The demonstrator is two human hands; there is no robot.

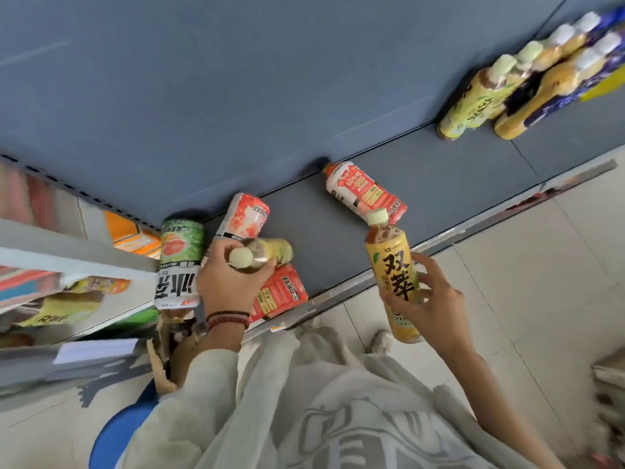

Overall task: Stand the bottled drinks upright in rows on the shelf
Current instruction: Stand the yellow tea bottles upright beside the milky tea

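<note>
While collecting from pile [244, 216] at shelf [456, 184] left end: gripping pale-capped bottle [262, 253] in left hand [230, 282], holding yellow bottle [394, 275] in right hand [436, 299] over front edge. Next, likely: carry both to rows [514, 86] far right, set upright alongside.

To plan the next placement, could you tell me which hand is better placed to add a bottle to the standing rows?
Probably right: the right hand holds a yellow bottle cap-up, nearer the standing rows; the left hand grips a pale-capped bottle among lying ones, farther off.
</note>
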